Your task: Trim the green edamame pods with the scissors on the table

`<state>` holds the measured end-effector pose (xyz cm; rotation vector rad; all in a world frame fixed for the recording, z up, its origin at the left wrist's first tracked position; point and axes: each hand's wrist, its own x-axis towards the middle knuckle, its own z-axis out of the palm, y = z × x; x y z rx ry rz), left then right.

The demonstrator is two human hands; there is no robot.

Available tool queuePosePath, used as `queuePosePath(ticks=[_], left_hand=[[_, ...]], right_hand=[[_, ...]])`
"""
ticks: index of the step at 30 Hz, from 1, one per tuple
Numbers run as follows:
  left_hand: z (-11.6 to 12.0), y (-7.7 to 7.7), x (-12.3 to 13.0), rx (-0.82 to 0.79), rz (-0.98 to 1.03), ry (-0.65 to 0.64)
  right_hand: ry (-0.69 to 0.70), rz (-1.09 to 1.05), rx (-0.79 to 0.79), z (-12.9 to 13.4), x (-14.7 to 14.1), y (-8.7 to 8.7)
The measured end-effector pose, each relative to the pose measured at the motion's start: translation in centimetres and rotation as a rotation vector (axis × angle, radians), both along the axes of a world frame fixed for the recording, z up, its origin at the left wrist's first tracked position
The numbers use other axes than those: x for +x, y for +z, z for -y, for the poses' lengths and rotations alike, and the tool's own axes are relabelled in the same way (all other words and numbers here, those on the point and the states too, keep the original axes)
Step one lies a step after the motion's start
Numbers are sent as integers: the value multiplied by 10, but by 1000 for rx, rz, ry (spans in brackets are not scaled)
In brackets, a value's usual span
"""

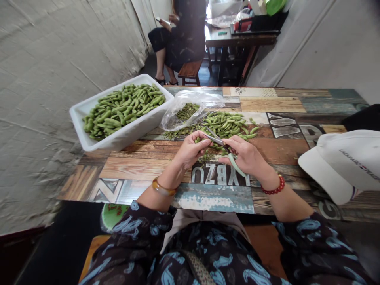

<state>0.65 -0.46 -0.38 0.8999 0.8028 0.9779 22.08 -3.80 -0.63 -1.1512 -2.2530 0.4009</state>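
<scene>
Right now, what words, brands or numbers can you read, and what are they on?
"LACKPARD", then a red mark and "PEAC", its end unclear: white cap.
"Z", "B": among large letters printed on the tabletop; others, turned or partly covered, are uncertain.
Red marks on the round green thing below the tabletop: too blurred.
No number is readable.

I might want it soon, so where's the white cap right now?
In the head view, the white cap is at the far right, beyond the right hand.
</scene>
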Motion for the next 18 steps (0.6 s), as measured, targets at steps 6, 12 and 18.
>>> queuePosePath(ticks=[6, 12, 18], left_hand=[[0, 1, 1, 12, 13, -4], [-5, 2, -5, -59, 78, -4], [-4, 7, -18, -98, 136, 58]], right_hand=[[-1, -9, 47, 0, -2, -3], [-91, -21, 104, -7, 4, -10], [-116, -74, 170, -13, 12, -17]])
